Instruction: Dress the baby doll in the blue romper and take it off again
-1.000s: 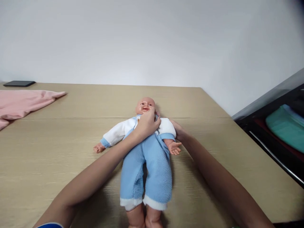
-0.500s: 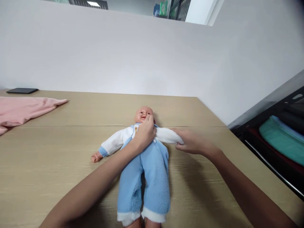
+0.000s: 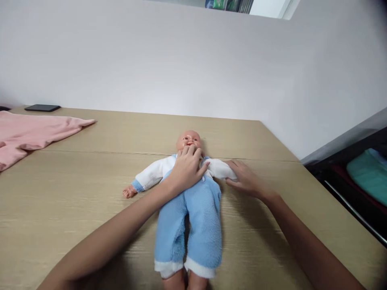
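You have the doll (image 3: 196,197) face-up on the worktop (image 3: 75,193), outfit (image 3: 203,225) on, left sleeve (image 3: 155,173) settled — left hand (image 3: 186,167) spread over it, right hand (image 3: 245,178) clamped on the right sleeve (image 3: 219,168), its cuff hidden, progress there unclear.

Room, indoor, plain; whether home, office or workroom cannot be told. Furnishings: one broad wood-grain table (image 3: 75,201), seamed across, set against a bare pale wall (image 3: 151,60); high opening (image 3: 269,7) at top, pale-edged, with green and blue items (image 3: 218,4) beyond, too small to identify. At right, one dark rack (image 3: 328,177) with metal rail (image 3: 353,211), holding teal cloth (image 3: 367,175).
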A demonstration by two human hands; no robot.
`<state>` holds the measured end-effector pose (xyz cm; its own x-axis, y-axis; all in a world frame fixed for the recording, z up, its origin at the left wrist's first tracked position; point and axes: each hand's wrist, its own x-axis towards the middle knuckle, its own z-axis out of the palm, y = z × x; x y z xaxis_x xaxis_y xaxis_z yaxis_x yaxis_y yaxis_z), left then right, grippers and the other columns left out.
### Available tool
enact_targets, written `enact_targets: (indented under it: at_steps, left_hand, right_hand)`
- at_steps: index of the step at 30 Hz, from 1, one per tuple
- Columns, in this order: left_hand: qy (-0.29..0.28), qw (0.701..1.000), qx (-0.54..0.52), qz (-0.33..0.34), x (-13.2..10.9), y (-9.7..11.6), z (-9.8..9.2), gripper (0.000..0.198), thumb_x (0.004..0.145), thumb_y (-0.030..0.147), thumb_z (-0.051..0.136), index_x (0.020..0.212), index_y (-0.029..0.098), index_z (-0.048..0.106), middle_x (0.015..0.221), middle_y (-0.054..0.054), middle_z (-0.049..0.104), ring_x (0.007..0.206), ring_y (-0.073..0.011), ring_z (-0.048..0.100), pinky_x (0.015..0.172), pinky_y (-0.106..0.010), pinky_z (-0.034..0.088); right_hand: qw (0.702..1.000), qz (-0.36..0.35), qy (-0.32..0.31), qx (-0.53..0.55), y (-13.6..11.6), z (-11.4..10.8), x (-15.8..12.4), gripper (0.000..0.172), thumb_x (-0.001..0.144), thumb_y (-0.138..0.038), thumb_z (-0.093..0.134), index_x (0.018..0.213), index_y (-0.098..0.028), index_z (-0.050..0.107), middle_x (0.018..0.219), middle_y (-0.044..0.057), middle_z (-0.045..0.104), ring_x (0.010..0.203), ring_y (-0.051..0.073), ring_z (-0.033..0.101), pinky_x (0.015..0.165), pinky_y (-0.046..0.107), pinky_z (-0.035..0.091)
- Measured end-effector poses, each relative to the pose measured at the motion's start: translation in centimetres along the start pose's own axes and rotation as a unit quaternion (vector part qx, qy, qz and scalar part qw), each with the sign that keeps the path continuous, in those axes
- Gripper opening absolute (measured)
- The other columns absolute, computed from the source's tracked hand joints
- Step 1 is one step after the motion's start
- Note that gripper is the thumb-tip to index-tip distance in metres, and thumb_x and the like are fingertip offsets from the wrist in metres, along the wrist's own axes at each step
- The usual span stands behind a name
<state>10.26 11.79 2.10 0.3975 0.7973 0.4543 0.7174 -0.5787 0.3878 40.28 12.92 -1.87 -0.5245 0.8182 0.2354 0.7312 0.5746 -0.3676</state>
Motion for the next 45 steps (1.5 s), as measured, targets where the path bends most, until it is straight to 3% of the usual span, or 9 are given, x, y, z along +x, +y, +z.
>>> enact_targets:
  at_steps: [6, 9, 11, 17, 20, 24, 30, 37, 45]
  left_hand:
    - [0.086, 0.988, -0.112, -0.066, -7.5, -2.6, -3.3, 0.023, 0.113, 0.036, 0.057, 0.134, 0.025, 0.057, 0.141, -0.014, 0.066, 0.136, -0.0322, 0.059, 0.12, -0.053, 0.046]
    - [0.06, 0.959, -0.218, -0.173, -11.1, -3.6, -3.9, 0.025, 0.115, 0.043, 0.053, 0.133, 0.026, 0.057, 0.133, -0.011, 0.068, 0.127, -0.0283, 0.065, 0.114, -0.048, 0.052]
    - [0.019, 0.94, -0.251, -0.231, -12.4, -3.8, -4.1, 0.027, 0.116, 0.049, 0.05, 0.128, 0.026, 0.059, 0.127, -0.009, 0.071, 0.12, -0.028, 0.067, 0.109, -0.046, 0.054]
    - [-0.026, 0.918, -0.291, -0.267, -12.6, -3.9, -4.6, 0.035, 0.111, 0.06, 0.053, 0.105, 0.026, 0.061, 0.101, -0.002, 0.064, 0.096, -0.0247, 0.06, 0.089, -0.038, 0.052]
    - [-0.015, 0.858, -0.421, -0.293, -12.6, -4.5, -4.2, 0.038, 0.108, 0.063, 0.061, 0.098, 0.026, 0.058, 0.091, 0.001, 0.054, 0.085, -0.0206, 0.051, 0.077, -0.031, 0.047]
    - [0.03, 0.743, -0.584, -0.326, -13.0, -5.1, -2.9, 0.047, 0.096, 0.064, 0.081, 0.096, 0.023, 0.058, 0.087, 0.002, 0.052, 0.078, -0.0163, 0.047, 0.071, -0.026, 0.042]
    - [0.02, 0.704, -0.631, -0.326, -12.8, -5.8, -2.5, 0.041, 0.092, 0.056, 0.09, 0.096, 0.021, 0.07, 0.086, 0.0, 0.063, 0.08, -0.0176, 0.057, 0.076, -0.027, 0.047]
    - [-0.034, 0.67, -0.684, -0.285, -12.7, -6.4, -3.1, 0.037, 0.094, 0.054, 0.088, 0.104, 0.019, 0.08, 0.105, -0.009, 0.076, 0.104, -0.028, 0.067, 0.094, -0.035, 0.05]
    - [-0.061, 0.683, -0.658, -0.31, -13.1, -7.4, -3.3, 0.034, 0.09, 0.048, 0.093, 0.098, 0.018, 0.078, 0.089, -0.003, 0.067, 0.084, -0.0193, 0.059, 0.079, -0.03, 0.046]
  right_hand:
    - [0.987, -0.024, 0.155, 0.036, -5.3, 2.0, -2.5, 0.035, 0.105, -0.024, 0.063, 0.139, -0.029, 0.062, 0.142, 0.015, 0.069, 0.135, 0.038, 0.063, 0.115, 0.059, 0.047]
    - [0.977, -0.002, 0.12, 0.178, -7.8, 3.1, -2.7, 0.01, 0.112, -0.035, 0.058, 0.115, -0.029, 0.065, 0.111, 0.008, 0.072, 0.107, 0.03, 0.069, 0.098, 0.048, 0.054]
    - [0.961, 0.03, 0.087, 0.26, -8.4, 3.6, -2.3, 0.018, 0.112, -0.044, 0.059, 0.108, -0.029, 0.065, 0.099, 0.004, 0.068, 0.093, 0.026, 0.065, 0.089, 0.042, 0.053]
    - [0.839, 0.155, 0.058, 0.519, -7.5, 5.6, -1.2, 0.049, 0.094, -0.072, 0.077, 0.082, -0.027, 0.061, 0.088, 0.002, 0.06, 0.088, 0.024, 0.058, 0.086, 0.037, 0.055]
    - [0.803, 0.198, 0.086, 0.556, -7.2, 6.6, -1.2, 0.055, 0.092, -0.081, 0.071, 0.088, -0.028, 0.058, 0.087, 0.001, 0.061, 0.084, 0.024, 0.059, 0.079, 0.038, 0.057]
    - [0.773, 0.231, 0.099, 0.583, -7.8, 6.6, -1.2, 0.047, 0.091, -0.071, 0.079, 0.091, -0.028, 0.059, 0.087, 0.0, 0.059, 0.08, 0.021, 0.054, 0.072, 0.033, 0.051]
    - [0.731, 0.252, 0.14, 0.619, -8.8, 5.2, -1.2, 0.04, 0.073, -0.046, 0.094, 0.097, -0.029, 0.068, 0.096, 0.0, 0.062, 0.089, 0.021, 0.054, 0.076, 0.03, 0.046]
    - [0.757, 0.209, 0.184, 0.591, -8.2, 6.1, -1.3, 0.028, 0.082, -0.041, 0.087, 0.101, -0.031, 0.069, 0.104, 0.0, 0.066, 0.105, 0.024, 0.058, 0.093, 0.033, 0.046]
    - [0.884, 0.162, 0.136, 0.416, -7.5, 5.9, -1.2, 0.033, 0.098, -0.059, 0.077, 0.099, -0.026, 0.074, 0.099, 0.002, 0.067, 0.101, 0.025, 0.059, 0.099, 0.038, 0.044]
